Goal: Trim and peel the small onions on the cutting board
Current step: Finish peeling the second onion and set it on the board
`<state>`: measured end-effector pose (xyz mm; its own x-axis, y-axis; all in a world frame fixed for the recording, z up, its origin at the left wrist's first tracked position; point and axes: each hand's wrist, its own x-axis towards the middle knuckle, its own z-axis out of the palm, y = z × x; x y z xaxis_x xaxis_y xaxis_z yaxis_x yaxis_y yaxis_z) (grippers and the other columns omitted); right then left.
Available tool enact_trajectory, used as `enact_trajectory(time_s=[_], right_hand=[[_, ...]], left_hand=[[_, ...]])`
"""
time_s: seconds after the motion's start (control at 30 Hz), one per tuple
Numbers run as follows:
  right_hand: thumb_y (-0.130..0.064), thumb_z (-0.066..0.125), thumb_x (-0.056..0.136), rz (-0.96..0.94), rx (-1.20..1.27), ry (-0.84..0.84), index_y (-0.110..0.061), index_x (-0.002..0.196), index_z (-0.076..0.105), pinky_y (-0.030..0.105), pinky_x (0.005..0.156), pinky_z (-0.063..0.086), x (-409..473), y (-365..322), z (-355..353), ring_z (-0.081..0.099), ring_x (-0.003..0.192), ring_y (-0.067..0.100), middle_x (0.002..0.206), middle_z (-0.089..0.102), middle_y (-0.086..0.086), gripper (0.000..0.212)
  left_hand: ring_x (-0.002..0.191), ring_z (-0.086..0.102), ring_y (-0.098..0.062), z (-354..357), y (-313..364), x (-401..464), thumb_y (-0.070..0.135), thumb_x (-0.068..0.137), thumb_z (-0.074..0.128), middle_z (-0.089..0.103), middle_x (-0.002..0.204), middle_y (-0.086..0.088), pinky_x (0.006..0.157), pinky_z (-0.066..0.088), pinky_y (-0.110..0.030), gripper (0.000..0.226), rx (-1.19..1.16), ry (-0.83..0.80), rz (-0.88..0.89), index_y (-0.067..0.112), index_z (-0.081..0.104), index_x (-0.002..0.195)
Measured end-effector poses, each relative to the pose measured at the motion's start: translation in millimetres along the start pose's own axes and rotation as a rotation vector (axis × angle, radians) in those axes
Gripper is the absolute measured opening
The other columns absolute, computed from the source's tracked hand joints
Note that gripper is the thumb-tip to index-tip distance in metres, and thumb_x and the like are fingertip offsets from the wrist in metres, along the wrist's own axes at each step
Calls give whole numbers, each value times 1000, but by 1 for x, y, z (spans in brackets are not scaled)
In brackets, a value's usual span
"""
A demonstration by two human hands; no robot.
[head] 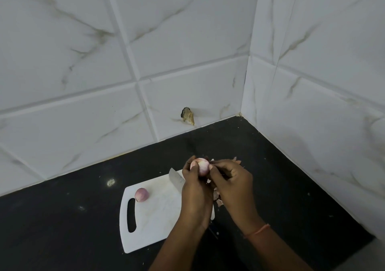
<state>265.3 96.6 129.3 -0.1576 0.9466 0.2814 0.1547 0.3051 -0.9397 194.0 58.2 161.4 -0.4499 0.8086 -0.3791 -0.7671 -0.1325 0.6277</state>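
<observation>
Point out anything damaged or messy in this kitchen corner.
The wall tile has a broken hole just above the counter, with jagged dark edges. Onion peels lie scattered off the cutting board's right edge.

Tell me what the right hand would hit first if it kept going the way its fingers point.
The right hand points left, its fingertips already at the onion that the left hand holds. It would press into that onion first.

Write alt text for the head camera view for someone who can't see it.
Both hands, left hand and right hand, hold a pale peeled onion above a white cutting board. A second onion and a knife lie on the board.
</observation>
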Motion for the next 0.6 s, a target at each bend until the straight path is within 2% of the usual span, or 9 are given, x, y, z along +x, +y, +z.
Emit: enact_trajectory(time_s=[0.13,0.27,0.4,0.5,0.6], right_hand=[[-12,69,86,-4,-8,11,-24,89,73,26,70,59,-3,-3,0,69,79,4,83,72,-14,13],[-8,68,87,80,37,54,-20,88,74,27,74,58,-4,-2,-2,70,79,6,81,73,-10,13],[-17,71,86,104,113,18,-24,91,72,19,74,56,-11,-7,-6,70,83,3,85,73,-12,9],[-17,73,84,90,111,1,-31,91,69,13,76,54,-17,-12,-9,68,87,-1,86,72,-16,16],[-13,70,87,56,56,18,-36,88,66,9,74,51,-20,-14,-16,67,86,-4,84,70,-19,24]], left_hand=[[81,70,-14,0,-3,-4,21,108,38,69,97,-5,59,57,-23,24,-18,13,33,16,53,125],[81,70,-16,-1,-4,-6,21,108,37,70,97,-7,64,60,-28,32,-13,4,34,10,48,136],[82,73,-14,-2,-4,-13,24,108,38,72,98,-6,63,60,-27,36,33,-7,54,5,47,137],[80,75,-10,0,-4,-21,29,106,40,77,93,0,58,57,-22,30,103,-8,52,16,54,130],[87,74,-11,3,-9,-28,32,106,41,73,106,-1,58,55,-19,25,254,4,90,26,55,125]])
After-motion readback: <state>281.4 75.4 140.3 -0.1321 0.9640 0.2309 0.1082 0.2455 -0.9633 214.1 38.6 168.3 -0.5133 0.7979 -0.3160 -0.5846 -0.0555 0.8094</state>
